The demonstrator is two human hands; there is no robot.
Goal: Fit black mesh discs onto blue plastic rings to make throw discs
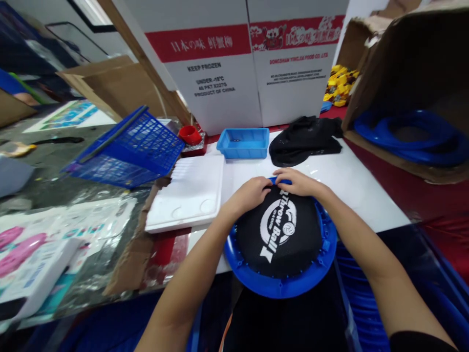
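A blue plastic disc point(282, 281) lies at the near edge of the white table point(351, 186), with a black mesh fabric point(280, 234) printed in white letters stretched over it. My left hand point(249, 194) rests on the far left edge of the fabric, fingers curled and pinching the cloth at the rim. Beside it, my right hand point(298, 182) presses the far edge too, fingers bent down onto the fabric where it meets the rim. The fingertips of both hands nearly touch.
A white foam tray point(188, 195) lies to the left, a small blue bin point(244, 143) and a pile of black fabric point(304, 139) behind. A blue wire basket point(128, 149) leans at left. White cartons point(249, 63) stand at the back; a carton with blue rings point(414, 132) sits right.
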